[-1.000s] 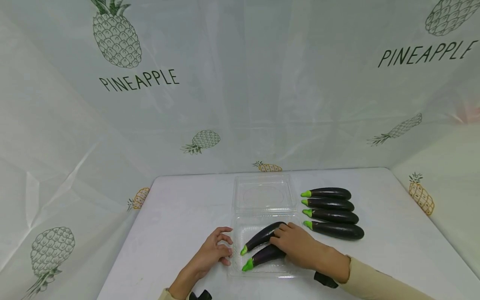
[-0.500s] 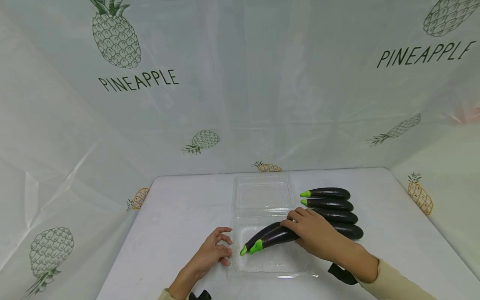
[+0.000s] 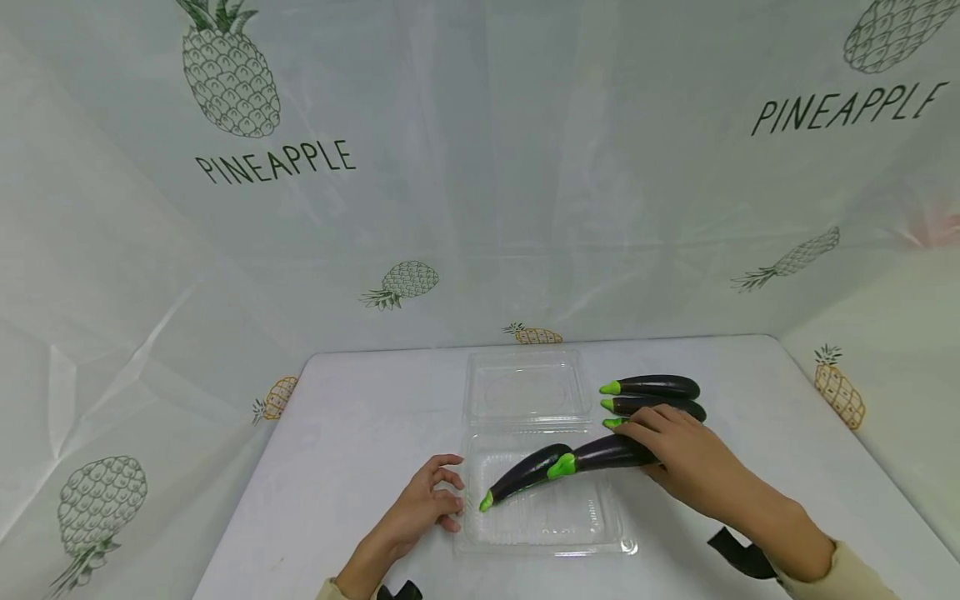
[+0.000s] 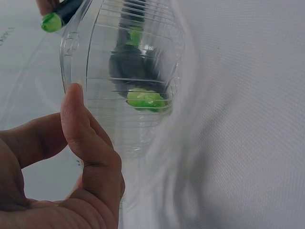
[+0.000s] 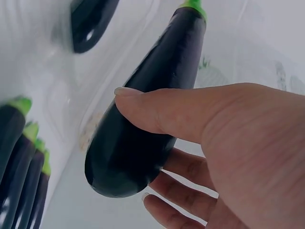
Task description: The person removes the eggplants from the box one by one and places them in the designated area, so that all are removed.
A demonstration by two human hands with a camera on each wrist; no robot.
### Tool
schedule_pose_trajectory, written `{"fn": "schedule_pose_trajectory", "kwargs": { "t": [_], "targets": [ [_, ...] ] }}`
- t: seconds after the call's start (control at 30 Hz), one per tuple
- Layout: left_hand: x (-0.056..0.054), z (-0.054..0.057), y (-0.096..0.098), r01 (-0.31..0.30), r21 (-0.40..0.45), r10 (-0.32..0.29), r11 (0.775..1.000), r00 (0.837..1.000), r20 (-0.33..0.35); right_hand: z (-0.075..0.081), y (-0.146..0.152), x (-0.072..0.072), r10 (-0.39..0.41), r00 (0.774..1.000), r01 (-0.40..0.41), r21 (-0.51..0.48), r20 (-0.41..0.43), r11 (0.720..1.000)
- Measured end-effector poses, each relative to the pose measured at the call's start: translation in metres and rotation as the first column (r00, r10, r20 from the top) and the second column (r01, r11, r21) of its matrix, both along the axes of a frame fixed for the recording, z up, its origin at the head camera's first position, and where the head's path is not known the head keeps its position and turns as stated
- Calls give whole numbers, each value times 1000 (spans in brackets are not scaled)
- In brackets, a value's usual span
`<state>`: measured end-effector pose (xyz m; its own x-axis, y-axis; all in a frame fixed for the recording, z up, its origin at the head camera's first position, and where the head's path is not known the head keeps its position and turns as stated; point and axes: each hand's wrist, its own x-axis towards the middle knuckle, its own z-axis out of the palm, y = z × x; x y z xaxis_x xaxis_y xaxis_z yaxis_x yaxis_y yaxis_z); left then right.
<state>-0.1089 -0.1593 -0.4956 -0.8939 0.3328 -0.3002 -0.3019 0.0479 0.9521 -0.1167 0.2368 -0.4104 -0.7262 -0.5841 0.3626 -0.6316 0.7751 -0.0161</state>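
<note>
My right hand (image 3: pixel 693 458) grips an eggplant (image 3: pixel 611 452) by its thick end, thumb on one side and fingers on the other. In the left wrist view, this eggplant's green tip (image 4: pixel 51 22) shows above the rim of a clear plastic clamshell container (image 3: pixel 547 533). A second eggplant (image 3: pixel 525 477) lies in the container's base, slanting, its green stem toward the left. My left hand (image 3: pixel 423 504) is at the container's left edge with relaxed, bent fingers; the thumb (image 4: pixel 74 114) touches the rim in the left wrist view.
The container's lid (image 3: pixel 528 387) lies folded back, away from me. On the right of the white table (image 3: pixel 375 400), several eggplants (image 3: pixel 660 386) lie in a row, stems to the left, partly hidden behind my right hand. A pineapple-print curtain (image 3: pixel 487 167) hangs around the table.
My right hand has lifted the nearer eggplant out of the container's base and carried it right, toward the row. The left hand and the other eggplant in the container have stayed put.
</note>
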Motion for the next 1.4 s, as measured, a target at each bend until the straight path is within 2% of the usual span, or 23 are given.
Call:
{"fn": "schedule_pose_trajectory", "kwargs": {
  "t": [0.4, 0.67, 1.17, 1.4],
  "targets": [
    [0, 0, 0, -1, -4, 1, 1000, 1000, 4, -9, 51, 4, -114, 992, 115, -12, 55, 993],
    [-1, 1, 0, 3, 6, -3, 1000, 1000, 3, -24, 74, 9, -147, 987, 147, 1, 65, 989],
    [0, 0, 0, 3, 8, -3, 1000, 1000, 5, -59, 86, 18, -194, 972, 193, 16, 131, 981],
    [0, 0, 0, 1, 5, -1, 1000, 1000, 4, -68, 87, 18, -211, 965, 210, 24, 156, 977]
  ]
}}
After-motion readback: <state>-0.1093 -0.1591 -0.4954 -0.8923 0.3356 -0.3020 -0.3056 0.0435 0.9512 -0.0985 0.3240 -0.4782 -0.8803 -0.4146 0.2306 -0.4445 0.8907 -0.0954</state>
